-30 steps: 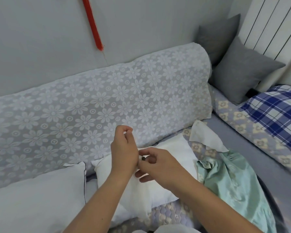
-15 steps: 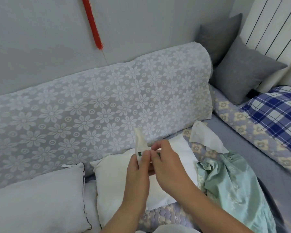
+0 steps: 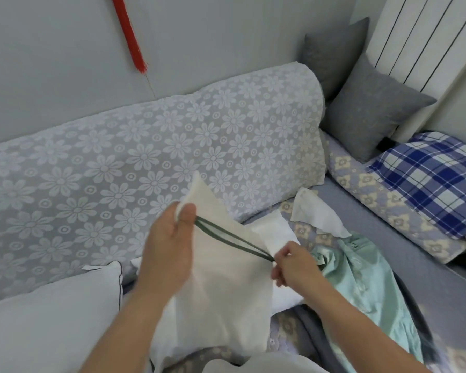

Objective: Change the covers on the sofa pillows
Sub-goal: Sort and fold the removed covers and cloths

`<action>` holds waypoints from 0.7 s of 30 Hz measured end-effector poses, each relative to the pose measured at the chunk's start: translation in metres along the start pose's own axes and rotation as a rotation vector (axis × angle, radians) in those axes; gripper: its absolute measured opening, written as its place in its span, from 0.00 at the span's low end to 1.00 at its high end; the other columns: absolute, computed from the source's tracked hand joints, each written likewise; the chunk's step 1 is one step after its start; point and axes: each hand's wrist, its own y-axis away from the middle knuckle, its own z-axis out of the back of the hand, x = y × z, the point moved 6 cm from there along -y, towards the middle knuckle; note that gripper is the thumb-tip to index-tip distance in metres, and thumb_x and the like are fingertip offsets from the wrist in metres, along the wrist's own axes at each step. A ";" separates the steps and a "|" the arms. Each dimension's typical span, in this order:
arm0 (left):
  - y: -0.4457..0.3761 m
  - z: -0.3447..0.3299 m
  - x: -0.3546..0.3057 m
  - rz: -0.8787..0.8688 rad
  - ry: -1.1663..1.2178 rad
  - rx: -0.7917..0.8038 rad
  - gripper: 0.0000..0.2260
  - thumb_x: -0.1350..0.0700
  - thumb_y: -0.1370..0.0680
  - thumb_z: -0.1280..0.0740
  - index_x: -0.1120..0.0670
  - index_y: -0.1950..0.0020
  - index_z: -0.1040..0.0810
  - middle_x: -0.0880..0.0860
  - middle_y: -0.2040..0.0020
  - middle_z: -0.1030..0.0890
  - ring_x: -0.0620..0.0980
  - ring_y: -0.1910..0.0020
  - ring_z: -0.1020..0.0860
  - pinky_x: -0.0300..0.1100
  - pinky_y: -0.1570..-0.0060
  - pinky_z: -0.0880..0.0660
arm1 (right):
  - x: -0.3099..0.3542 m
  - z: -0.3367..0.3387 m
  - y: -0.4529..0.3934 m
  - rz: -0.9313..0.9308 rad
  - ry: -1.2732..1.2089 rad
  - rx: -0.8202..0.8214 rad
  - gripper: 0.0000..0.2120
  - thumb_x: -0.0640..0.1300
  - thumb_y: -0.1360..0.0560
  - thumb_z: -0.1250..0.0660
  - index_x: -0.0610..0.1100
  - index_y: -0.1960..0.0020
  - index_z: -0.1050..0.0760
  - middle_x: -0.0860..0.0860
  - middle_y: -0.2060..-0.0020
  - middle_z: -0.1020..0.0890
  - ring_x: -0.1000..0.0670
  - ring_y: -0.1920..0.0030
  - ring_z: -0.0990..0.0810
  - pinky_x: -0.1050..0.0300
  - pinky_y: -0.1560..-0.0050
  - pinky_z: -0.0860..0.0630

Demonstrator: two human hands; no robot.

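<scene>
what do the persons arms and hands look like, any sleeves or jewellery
Both forearms are bare right to the bottom edge of the frame, with no sleeves in view. The left hand and the right hand wear no gloves, and no rings, watch or bracelets are visible.

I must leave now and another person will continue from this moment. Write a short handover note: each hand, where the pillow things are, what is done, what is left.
Left hand: pinches one end of the cream fabric pillow cover at its dark green zipper edge, held up.
Right hand: pinches the other end of that edge; the opening is stretched between the hands.
Bare white pillow insert: lies on the sofa seat behind the cover.
Crumpled mint green satin cloth: lies on the seat to the right, possibly a removed cover.
White pillow with dark piping: lower left.
Done: cover opened.
Left: put an insert in, close the zipper.
</scene>
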 end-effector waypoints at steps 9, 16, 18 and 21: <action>0.004 0.010 0.027 0.237 0.261 0.140 0.17 0.50 0.20 0.32 0.66 0.48 0.24 0.59 0.57 0.21 0.55 0.58 0.24 0.49 0.57 0.27 | -0.016 0.052 -0.011 0.150 0.541 0.107 0.07 0.48 0.23 0.31 0.50 0.46 0.26 0.54 0.46 0.22 0.54 0.51 0.24 0.56 0.47 0.27; 0.020 -0.001 0.009 0.291 0.211 0.728 0.07 0.60 0.29 0.21 0.53 0.55 0.16 0.54 0.59 0.17 0.49 0.60 0.18 0.40 0.59 0.21 | 0.061 -0.079 0.021 0.549 0.425 0.408 0.17 0.47 0.25 0.31 0.52 0.37 0.26 0.56 0.49 0.19 0.57 0.50 0.22 0.58 0.48 0.26; 0.010 0.016 0.015 0.205 -0.121 0.652 0.10 0.62 0.25 0.25 0.50 0.61 0.21 0.47 0.65 0.22 0.43 0.67 0.25 0.37 0.64 0.29 | 0.055 -0.088 0.019 0.541 0.393 0.408 0.03 0.42 0.25 0.37 0.43 0.55 0.26 0.52 0.63 0.21 0.53 0.63 0.27 0.52 0.60 0.30; -0.006 0.056 0.054 0.156 -0.719 0.257 0.08 0.58 0.24 0.32 0.49 0.58 0.30 0.47 0.63 0.24 0.44 0.68 0.27 0.40 0.67 0.33 | 0.057 -0.074 0.034 0.449 0.254 0.500 0.09 0.41 0.21 0.38 0.38 0.59 0.28 0.51 0.66 0.26 0.54 0.65 0.29 0.53 0.60 0.34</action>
